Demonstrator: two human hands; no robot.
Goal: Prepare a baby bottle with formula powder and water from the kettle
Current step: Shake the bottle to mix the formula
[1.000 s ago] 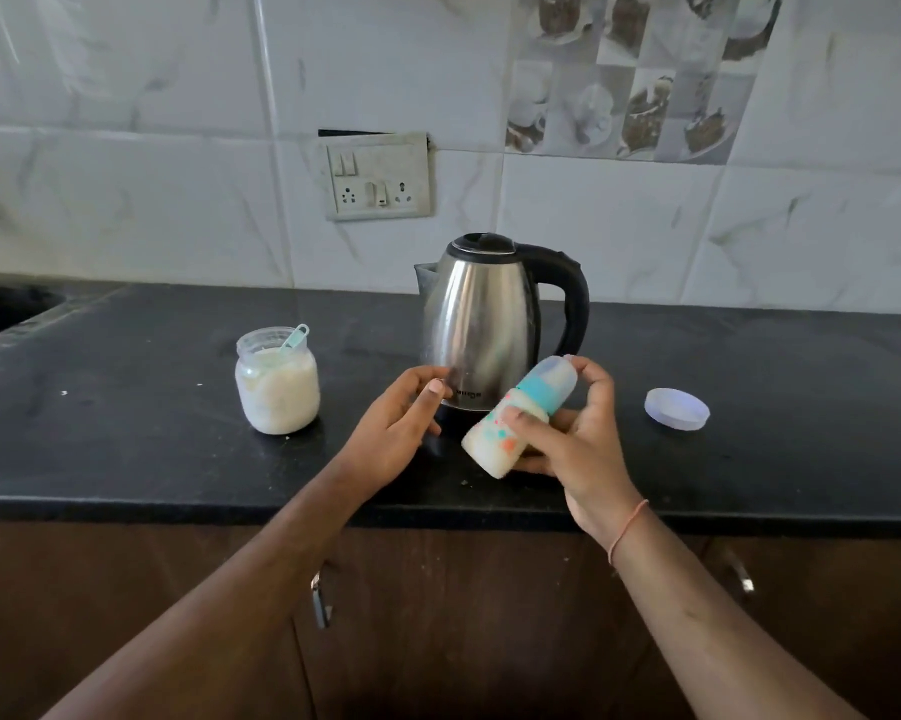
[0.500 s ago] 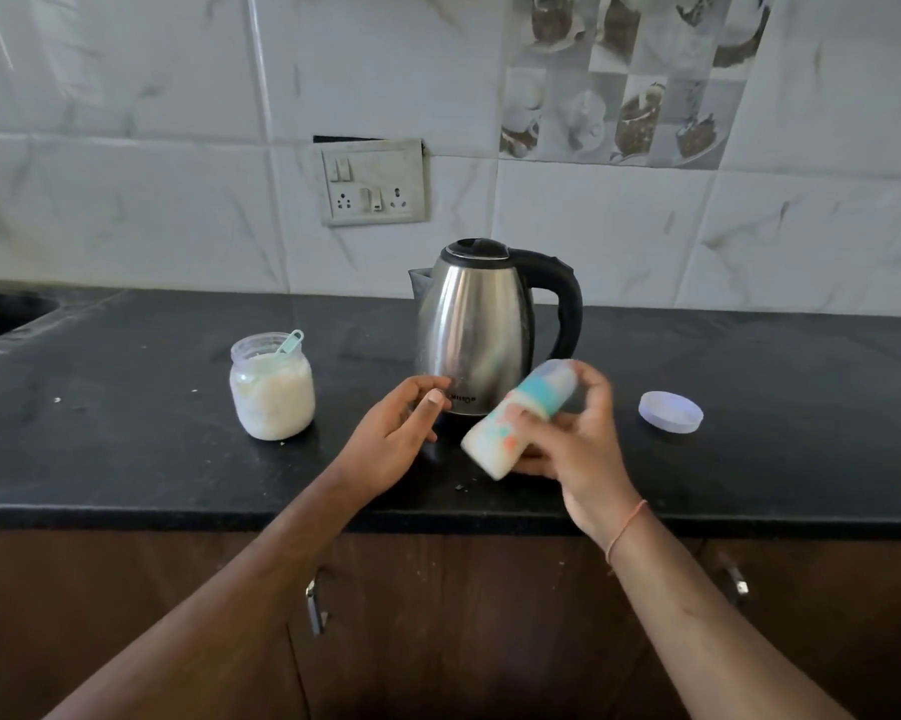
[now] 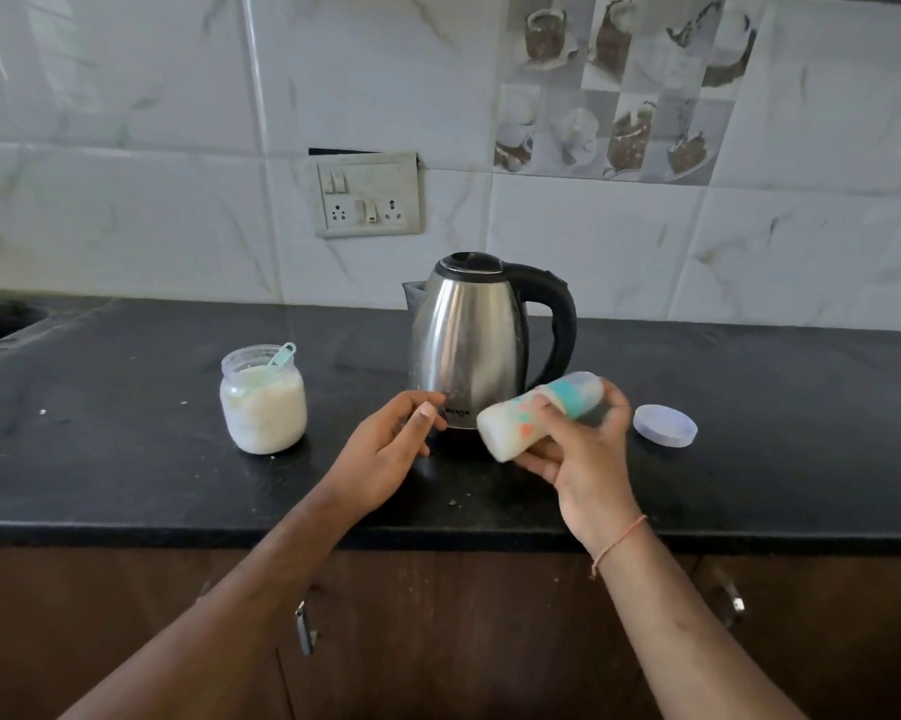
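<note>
Two hands work over the black counter (image 3: pixel 126 485). The right hand (image 3: pixel 578 459) is wrapped around the baby bottle (image 3: pixel 536 415), which lies tilted with its capped end up and to the right; the bottle and fingers are motion-blurred, so the cap detail and fill level cannot be read. The left hand (image 3: pixel 391 449) is empty, fingers loosely curled, just beside the kettle (image 3: pixel 469 345); contact cannot be confirmed. The kettle's base is hidden behind both hands. Against the frame half a second ago, the bottle lies flatter, while the left hand is nearly unchanged. A jar of powder (image 3: pixel 263 405) with a scoop (image 3: pixel 282 354) stands left of the kettle; a loose lid (image 3: pixel 665 426) lies to the right. A socket plate (image 3: pixel 367 200) sits on the tiled wall.
</note>
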